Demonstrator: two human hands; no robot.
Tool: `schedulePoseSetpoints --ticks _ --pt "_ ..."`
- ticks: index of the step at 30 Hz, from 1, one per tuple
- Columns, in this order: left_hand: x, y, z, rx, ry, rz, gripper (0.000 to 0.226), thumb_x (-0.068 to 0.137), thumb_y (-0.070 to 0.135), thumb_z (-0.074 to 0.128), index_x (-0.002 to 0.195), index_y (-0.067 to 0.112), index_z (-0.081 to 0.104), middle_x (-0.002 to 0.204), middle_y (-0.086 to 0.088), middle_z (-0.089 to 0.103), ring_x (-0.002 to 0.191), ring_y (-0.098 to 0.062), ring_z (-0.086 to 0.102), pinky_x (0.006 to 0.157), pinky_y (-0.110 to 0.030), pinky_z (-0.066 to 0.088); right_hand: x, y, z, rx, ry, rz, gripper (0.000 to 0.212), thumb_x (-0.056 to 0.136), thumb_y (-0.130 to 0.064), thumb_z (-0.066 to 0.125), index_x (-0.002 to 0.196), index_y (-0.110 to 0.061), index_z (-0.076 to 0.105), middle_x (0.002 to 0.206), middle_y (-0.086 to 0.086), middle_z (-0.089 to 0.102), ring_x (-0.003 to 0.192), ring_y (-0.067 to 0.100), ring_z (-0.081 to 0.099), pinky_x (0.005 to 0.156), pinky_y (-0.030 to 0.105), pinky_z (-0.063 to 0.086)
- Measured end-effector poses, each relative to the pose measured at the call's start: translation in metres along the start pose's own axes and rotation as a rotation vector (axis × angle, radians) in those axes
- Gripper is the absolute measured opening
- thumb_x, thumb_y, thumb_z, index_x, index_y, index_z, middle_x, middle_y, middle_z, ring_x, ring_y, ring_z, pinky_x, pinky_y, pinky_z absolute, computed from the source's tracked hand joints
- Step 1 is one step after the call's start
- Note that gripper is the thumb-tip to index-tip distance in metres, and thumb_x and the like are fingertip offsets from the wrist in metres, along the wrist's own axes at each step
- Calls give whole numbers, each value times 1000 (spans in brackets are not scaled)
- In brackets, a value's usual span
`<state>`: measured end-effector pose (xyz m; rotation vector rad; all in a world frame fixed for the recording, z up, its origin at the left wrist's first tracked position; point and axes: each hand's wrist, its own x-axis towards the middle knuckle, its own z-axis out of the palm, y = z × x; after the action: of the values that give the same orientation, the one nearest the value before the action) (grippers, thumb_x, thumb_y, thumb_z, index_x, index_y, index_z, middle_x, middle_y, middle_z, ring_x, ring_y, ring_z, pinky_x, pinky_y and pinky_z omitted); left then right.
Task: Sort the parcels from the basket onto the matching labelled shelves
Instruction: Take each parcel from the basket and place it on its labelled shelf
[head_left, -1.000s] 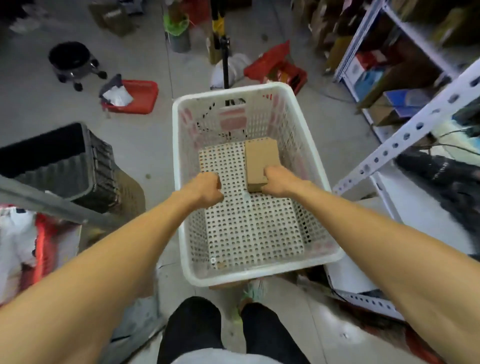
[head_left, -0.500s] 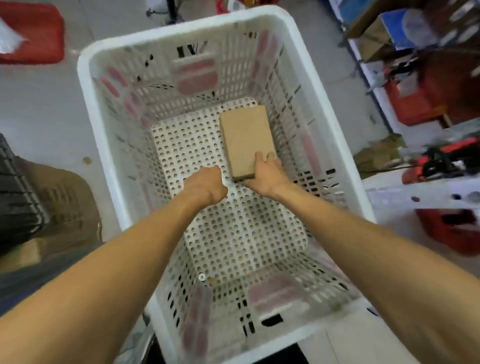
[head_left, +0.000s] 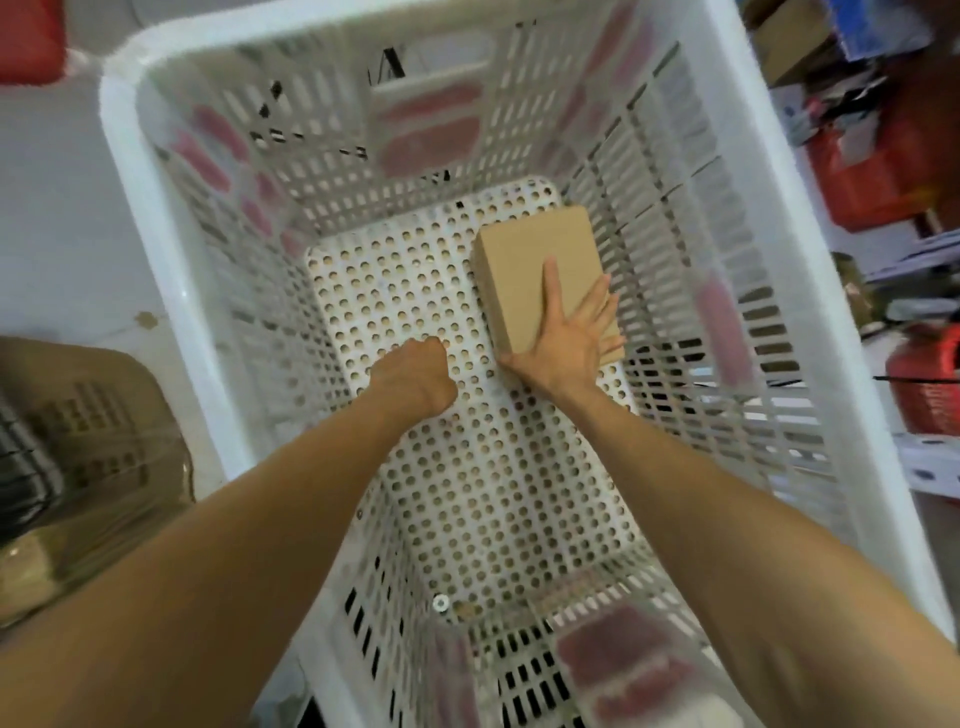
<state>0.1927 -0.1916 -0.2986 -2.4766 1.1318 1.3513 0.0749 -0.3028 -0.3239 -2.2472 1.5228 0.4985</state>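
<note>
At far right of basket (head_left: 136, 171) floor, tight to its side: parcel (head_left: 519, 249). Right hand (head_left: 569, 340) flat on top, fingers (head_left: 551, 283) spread, not clamped. Left hand (head_left: 415, 374) curled, empty, just beside. Risk: slipping on lift, no grip underneath.

Bright, even light; seemingly blurred edges

The basket (head_left: 156, 218) is white plastic. Its rim is smooth and a bit shiny, and its walls and floor are full of little holes. The parcel (head_left: 519, 249) inside is plain brown cardboard, dull, with flat smooth sides. The red bin (head_left: 883, 176) looks like plastic too.
</note>
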Motion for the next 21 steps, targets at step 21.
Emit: schedulePoseSetpoints --ticks 21 --pt "-22 -5 14 -444 -19 167 42 77 6 68 112 23 53 98 -3 51 88 -22 50 79 -36 46 -49 -2 20 998 -96 428 134 54 -48 85 150 -27 -6 141 9 34 124 28 43 105 45 40"
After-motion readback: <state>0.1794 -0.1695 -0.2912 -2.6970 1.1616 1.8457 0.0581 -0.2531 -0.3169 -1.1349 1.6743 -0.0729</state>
